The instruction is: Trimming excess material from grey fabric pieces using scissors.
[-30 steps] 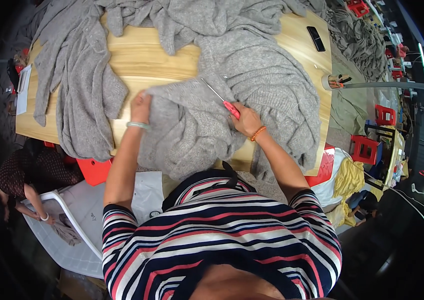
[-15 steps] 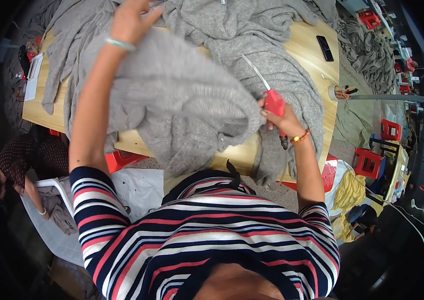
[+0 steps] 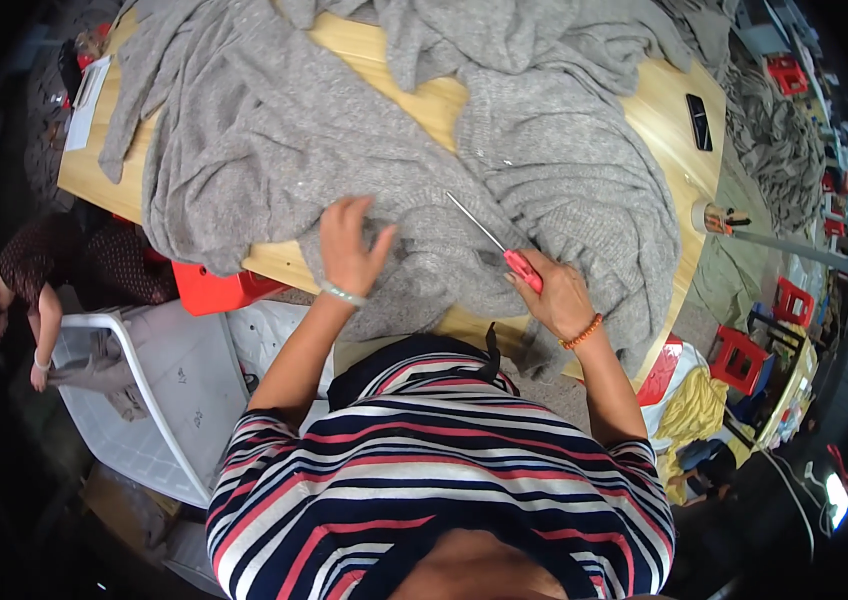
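Note:
A grey knit garment (image 3: pixel 274 150) lies spread over the table in front of me, its ribbed edge toward my body. My left hand (image 3: pixel 349 250) hovers at or just above that near edge, fingers apart and slightly blurred, with nothing in it. On the right, my right hand (image 3: pixel 556 295) is closed round the red handle of an air blow gun (image 3: pixel 522 268). The gun's long thin metal nozzle points up and left across the knit. Whether the nozzle tip touches the fabric, I cannot tell.
More grey knitwear (image 3: pixel 574 150) covers the right and far parts of the wooden table (image 3: pixel 354 40). A black phone (image 3: pixel 699 122) and a cup of tools (image 3: pixel 712 217) are near its right edge. At left, a person bends over a white bin (image 3: pixel 179 400) beside a red stool (image 3: pixel 214 288).
The garment, lifted and swinging before, now lies flat on the table. My left hand has come down from the far side toward me. The blow gun has tipped lower and leftward.

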{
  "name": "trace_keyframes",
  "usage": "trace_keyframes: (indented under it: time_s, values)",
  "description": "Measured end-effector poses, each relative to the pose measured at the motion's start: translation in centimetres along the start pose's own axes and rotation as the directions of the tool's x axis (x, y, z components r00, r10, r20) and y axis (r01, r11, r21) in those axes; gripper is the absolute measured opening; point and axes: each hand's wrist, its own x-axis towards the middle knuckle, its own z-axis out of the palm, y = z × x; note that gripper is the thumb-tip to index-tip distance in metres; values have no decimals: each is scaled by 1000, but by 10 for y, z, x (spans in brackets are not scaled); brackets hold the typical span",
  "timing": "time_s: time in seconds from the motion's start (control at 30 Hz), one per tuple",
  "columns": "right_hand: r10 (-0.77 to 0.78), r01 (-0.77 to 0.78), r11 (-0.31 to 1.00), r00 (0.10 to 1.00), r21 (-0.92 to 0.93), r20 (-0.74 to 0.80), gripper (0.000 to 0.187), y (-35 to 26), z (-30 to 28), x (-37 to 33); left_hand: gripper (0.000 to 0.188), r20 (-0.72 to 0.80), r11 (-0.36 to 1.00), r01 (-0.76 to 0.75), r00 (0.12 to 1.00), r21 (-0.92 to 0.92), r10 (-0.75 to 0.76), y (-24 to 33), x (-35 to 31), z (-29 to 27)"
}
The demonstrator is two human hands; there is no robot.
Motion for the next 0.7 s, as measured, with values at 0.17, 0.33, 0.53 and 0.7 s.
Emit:
trace_keyframes:
  time_s: [0.17, 0.33, 0.53, 0.7]
  values:
    - [-61, 98, 974, 981, -204, 182, 26, -32, -2, 15, 60, 357, 852, -328, 916, 409, 181, -47, 9, 56]
    - [-22, 106, 953, 959, -285, 281, 26, -38, 1, 20, 61, 354, 847, -353, 911, 397, 214, -56, 7, 60]
    - [-25, 135, 943, 940, -304, 340, 26, -66, 21, 53, 62, 333, 873, -360, 909, 327, 250, -62, 9, 57]
    - [-137, 181, 974, 949, -136, 285, 30, -49, 29, 50, 53, -38, 888, 76, 994, -454, -104, -77, 13, 18]
